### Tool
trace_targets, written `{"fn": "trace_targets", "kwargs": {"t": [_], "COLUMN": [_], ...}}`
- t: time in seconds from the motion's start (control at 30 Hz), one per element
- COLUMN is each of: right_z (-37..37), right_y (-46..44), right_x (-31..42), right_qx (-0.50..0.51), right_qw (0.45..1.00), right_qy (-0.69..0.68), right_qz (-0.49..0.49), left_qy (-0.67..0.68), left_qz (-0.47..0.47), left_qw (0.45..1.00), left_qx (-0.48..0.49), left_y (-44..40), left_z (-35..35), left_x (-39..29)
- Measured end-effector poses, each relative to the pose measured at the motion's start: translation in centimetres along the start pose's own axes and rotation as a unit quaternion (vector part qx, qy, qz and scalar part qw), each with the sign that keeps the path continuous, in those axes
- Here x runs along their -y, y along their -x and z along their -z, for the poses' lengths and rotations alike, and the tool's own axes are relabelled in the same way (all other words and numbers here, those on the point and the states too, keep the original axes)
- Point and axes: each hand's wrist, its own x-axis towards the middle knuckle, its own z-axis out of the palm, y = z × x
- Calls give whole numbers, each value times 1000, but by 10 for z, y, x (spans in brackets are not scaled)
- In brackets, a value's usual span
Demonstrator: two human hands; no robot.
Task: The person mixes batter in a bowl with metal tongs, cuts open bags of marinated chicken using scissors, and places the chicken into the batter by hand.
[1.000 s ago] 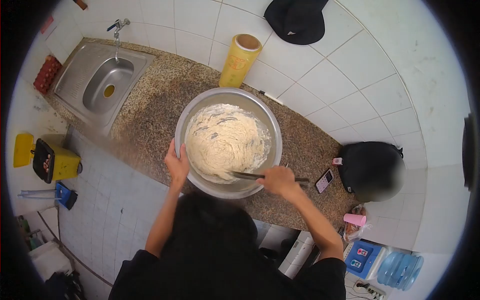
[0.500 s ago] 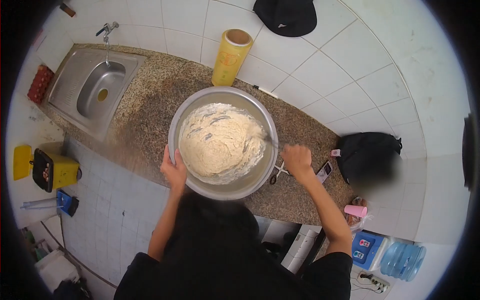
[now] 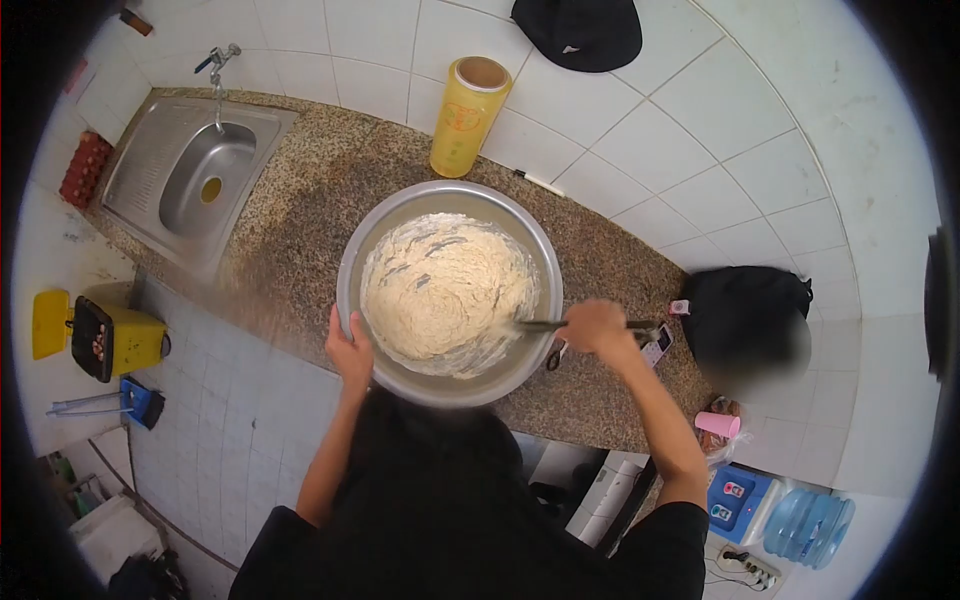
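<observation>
A large metal bowl (image 3: 452,188) stands on the speckled stone counter (image 3: 300,225), holding a pale, sticky dough (image 3: 440,290). At the bowl's near left side, my left hand (image 3: 350,350) grips its outer wall, thumb up by the rim. My right hand (image 3: 598,328) is closed around a long-handled metal utensil (image 3: 540,326) that reaches over the right rim. Its working end is sunk in the dough's right edge, so its shape is hidden. Scissors (image 3: 556,355) lie partly covered by the bowl's right side, below the utensil.
Behind the bowl stands a yellow roll of wrap (image 3: 470,115), with a marker (image 3: 538,182) beside it. On the right are a phone (image 3: 657,345), a black bag (image 3: 745,320) and a pink cup (image 3: 717,424). A steel sink (image 3: 205,185) is at the far left.
My right hand has turned, and the utensil's handle now shows on both sides of the fist, lying nearly level. The dough's surface has shifted on its right side. My left hand stays on the bowl.
</observation>
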Motion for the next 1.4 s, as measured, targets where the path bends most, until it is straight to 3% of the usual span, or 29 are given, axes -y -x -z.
{"fn": "trace_targets", "kwargs": {"t": [0.13, 0.33, 0.47, 0.6, 0.7, 0.9, 1.0, 1.07, 1.23, 1.4], "right_z": [-14, -74, -77, -78, -47, -25, -44, -92, -95, -64], "right_y": [-29, -84, -37, 5, 4, -20, -30, -46, 10, 20], "right_x": [-16, 68, 106, 94, 51, 35, 81, 111, 127, 59], "right_qx": [-187, -342, -265, -160, -56, -139, -202, -274, -185, -75], "right_qw": [982, 939, 959, 969, 988, 988, 973, 959, 966, 993], "right_qy": [19, -31, -38, -42, -46, -67, -108, -69, -132, -69], "right_qz": [-15, 21, 91, 184, 138, 14, -31, 25, 119, 59], "left_qy": [58, 77, 31, 24, 47, 81, 78, 86, 45, 27], "left_qz": [54, 52, 61, 71, 58, 70, 90, 87, 83, 73], "left_qw": [995, 996, 998, 997, 997, 994, 993, 992, 995, 997], "left_qx": [54, 17, -9, -17, -22, 19, 25, 10, -18, 3], "left_y": [5, 8, 11, 9, 12, 16, 15, 17, 14, 13], "left_z": [7, 0, -3, 0, -3, 0, 1, -3, -5, -2], "left_x": [-19, -19, -11, -21, 2, -1, -6, 1, -4, 1]}}
